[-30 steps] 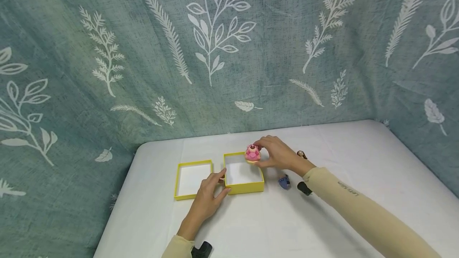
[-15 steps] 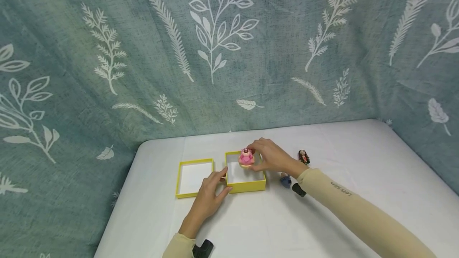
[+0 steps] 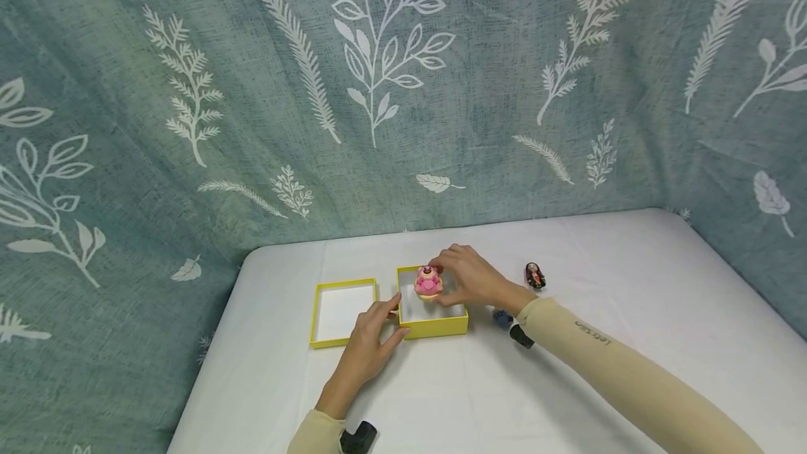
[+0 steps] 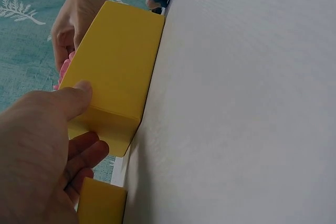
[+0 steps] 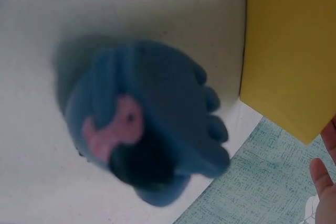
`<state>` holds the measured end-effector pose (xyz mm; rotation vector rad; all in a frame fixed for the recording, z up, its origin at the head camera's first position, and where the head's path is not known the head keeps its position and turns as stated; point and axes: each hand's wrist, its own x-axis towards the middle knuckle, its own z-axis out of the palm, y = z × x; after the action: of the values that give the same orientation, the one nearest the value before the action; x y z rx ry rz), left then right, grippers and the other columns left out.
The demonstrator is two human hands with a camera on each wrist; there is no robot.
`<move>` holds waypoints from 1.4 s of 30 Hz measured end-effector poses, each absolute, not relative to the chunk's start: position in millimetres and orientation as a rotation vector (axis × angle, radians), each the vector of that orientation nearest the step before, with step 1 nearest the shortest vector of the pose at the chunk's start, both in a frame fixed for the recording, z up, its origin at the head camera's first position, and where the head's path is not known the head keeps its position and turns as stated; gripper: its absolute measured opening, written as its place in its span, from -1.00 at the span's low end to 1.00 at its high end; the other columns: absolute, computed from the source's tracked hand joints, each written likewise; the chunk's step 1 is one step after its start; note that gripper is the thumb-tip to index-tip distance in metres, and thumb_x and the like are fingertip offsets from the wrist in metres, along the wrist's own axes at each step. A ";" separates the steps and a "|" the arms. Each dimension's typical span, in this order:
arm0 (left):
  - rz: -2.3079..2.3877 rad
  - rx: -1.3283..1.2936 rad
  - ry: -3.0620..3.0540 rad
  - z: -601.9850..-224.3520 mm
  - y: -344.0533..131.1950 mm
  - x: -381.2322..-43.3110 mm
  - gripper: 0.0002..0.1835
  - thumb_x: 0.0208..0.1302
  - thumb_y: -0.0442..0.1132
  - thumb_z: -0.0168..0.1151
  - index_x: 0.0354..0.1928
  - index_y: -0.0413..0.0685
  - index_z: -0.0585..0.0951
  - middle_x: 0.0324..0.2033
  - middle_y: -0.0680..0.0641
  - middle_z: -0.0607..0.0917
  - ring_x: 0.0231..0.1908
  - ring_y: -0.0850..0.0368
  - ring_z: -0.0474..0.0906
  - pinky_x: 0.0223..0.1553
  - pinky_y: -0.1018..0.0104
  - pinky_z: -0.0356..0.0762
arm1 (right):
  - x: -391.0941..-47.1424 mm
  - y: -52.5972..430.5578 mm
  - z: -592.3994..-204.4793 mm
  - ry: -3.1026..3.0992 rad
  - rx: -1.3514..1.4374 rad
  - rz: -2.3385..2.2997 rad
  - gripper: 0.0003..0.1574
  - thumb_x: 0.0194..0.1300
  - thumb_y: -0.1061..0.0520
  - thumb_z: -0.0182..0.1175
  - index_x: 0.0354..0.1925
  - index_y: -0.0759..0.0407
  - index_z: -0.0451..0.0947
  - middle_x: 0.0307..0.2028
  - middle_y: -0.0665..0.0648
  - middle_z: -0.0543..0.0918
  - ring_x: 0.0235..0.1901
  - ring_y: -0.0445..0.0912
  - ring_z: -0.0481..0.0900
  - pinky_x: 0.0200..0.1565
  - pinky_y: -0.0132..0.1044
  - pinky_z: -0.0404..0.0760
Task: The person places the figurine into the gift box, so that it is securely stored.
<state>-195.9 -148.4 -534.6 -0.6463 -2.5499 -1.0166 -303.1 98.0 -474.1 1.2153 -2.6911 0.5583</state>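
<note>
My right hand (image 3: 474,277) holds a pink bear figurine (image 3: 429,283) by its side, over the inside of an open yellow box (image 3: 435,328) with a white interior. At the box's front left corner, my left hand (image 3: 367,343) grips the walls. In the left wrist view the thumb of that left hand (image 4: 34,145) presses one yellow wall, with its fingers on the adjoining side. Just right of the box sits a blue figurine (image 3: 502,318), partly behind the right wrist; it looms large and blurred in the right wrist view, with a pink patch.
A shallow yellow lid (image 3: 330,343), white inside, lies left of the box. Farther right stands a small dark-haired figurine (image 3: 534,276) in dark and red. The white table (image 3: 630,286) ends at a green leaf-patterned cloth (image 3: 479,125) behind.
My right hand has carried the pink bear left and lower, from the box's right rim to over its middle. The left hand keeps its place on the box.
</note>
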 end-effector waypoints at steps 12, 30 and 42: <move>-1.054 -0.626 -2.573 -534.0 -148.4 -196.7 -0.33 0.26 -0.14 0.34 0.39 -0.06 0.38 0.01 -0.04 0.64 -0.06 0.11 0.62 0.02 0.11 0.43 | -302.7 96.0 -481.6 -2.658 1.214 0.622 -0.24 -0.03 -0.26 0.46 0.07 0.11 0.60 -0.03 0.02 0.61 0.02 -0.06 0.47 0.19 -0.01 0.41; -1.056 -0.617 -2.581 -534.4 -148.8 -197.2 -0.33 0.26 -0.15 0.34 0.40 -0.05 0.37 0.01 -0.03 0.64 -0.06 0.10 0.63 0.01 0.11 0.43 | -303.3 90.4 -486.5 -2.696 1.207 0.713 -0.22 0.01 -0.27 0.44 0.13 0.05 0.58 0.20 0.09 0.47 0.16 -0.03 0.40 0.23 0.06 0.36; -1.046 -0.619 -2.590 -533.9 -148.4 -197.0 -0.32 0.26 -0.15 0.35 0.40 -0.04 0.37 0.01 -0.01 0.63 -0.06 0.16 0.61 0.02 0.10 0.44 | -305.7 86.9 -489.0 -2.761 1.198 0.725 -0.23 -0.01 -0.27 0.47 0.13 0.02 0.61 0.19 0.15 0.48 0.16 0.02 0.42 0.19 0.12 0.37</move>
<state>-197.0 -148.4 -533.9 -0.6190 -2.5898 -1.0463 -305.7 86.9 -489.0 1.1979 -2.7607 0.7253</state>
